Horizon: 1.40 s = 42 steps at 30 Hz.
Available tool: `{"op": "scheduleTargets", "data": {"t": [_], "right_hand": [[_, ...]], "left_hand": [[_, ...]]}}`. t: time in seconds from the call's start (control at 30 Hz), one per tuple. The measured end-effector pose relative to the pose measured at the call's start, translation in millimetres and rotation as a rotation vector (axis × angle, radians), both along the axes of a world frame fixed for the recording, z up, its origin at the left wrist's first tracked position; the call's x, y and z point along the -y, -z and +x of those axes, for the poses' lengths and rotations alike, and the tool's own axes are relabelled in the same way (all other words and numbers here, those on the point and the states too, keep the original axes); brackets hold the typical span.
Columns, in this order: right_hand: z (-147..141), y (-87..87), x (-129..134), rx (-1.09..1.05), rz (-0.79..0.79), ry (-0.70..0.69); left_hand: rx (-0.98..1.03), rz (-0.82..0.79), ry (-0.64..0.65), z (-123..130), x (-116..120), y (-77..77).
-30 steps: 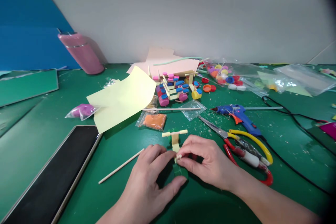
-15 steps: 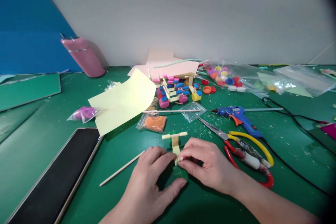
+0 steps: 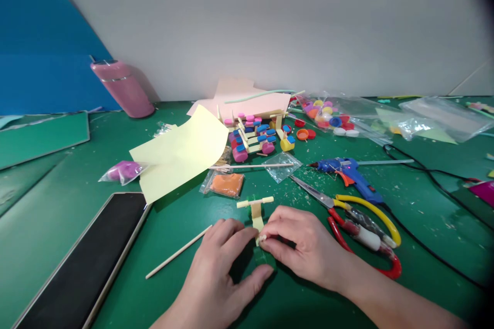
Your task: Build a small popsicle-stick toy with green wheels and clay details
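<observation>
A small craft piece [image 3: 257,215] with a pale strip, a pale crossbar at its far end and green parts stands on the green table. My right hand [image 3: 304,247] pinches some small pale pieces [image 3: 263,238] against the strip. Around the near end of the craft piece curves my left hand [image 3: 227,262], its index fingertip at the strip and its thumb beside the green part. What lies under the fingertips is partly hidden. A thin wooden stick [image 3: 178,252] lies left of my left hand.
Scissors [image 3: 328,200] and a blue glue gun [image 3: 349,172] with its black cord lie to the right. A phone [image 3: 83,262] and yellow paper [image 3: 181,151] are on the left. Colourful small models [image 3: 252,136], an orange clay packet [image 3: 227,184] and a pink bottle [image 3: 123,87] lie farther back.
The whole view has shifted slightly, with the scene sitting a little lower. Both hands keep nearly the same pose around the craft piece.
</observation>
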State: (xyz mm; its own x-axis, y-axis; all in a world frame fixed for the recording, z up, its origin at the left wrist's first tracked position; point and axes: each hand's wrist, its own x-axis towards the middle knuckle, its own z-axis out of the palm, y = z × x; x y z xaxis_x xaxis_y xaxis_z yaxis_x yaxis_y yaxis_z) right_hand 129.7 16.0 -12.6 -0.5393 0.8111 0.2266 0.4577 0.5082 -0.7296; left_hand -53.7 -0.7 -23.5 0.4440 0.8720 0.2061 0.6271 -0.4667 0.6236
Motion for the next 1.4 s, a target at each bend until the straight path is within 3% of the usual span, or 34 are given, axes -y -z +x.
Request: {"op": "scheduleTargets", "data": {"t": [1.4], "right_hand": [[0.7,-1.2,-0.4,0.031,0.013,-0.009]], "left_hand": [[0.003,-0.007,0.021,-0.4,-0.3,0.6]]}}
